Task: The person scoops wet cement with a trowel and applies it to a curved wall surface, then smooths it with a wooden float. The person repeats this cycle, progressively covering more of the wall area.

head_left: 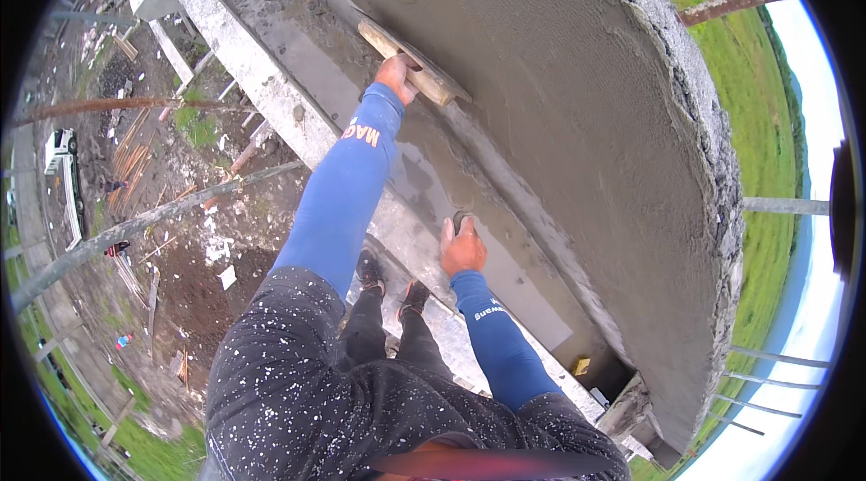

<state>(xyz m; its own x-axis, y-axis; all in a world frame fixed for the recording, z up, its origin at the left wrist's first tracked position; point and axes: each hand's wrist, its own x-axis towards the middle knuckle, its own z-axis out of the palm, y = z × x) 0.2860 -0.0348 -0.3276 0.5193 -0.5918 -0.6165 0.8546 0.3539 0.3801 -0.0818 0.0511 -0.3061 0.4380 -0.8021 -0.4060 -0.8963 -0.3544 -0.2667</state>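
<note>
My left hand (395,77) is closed around a long wooden float (437,88), whose face lies against the wet grey plaster of the wall (577,93). The float is tilted along the wall's lower part, just above the ledge. Lower and nearer to me, my right hand (464,252) is over the wet ledge (514,278), its fingers curled round a small dark thing. What that thing is cannot be made out, as the fingers cover most of it. Blue sleeves cover both forearms.
A pale concrete beam (271,89) borders the ledge on the left, with my feet (413,299) below beside it. Rusty and grey poles (162,210) cross at left above the muddy ground far below. A small yellow piece (582,366) sits near a dark gap.
</note>
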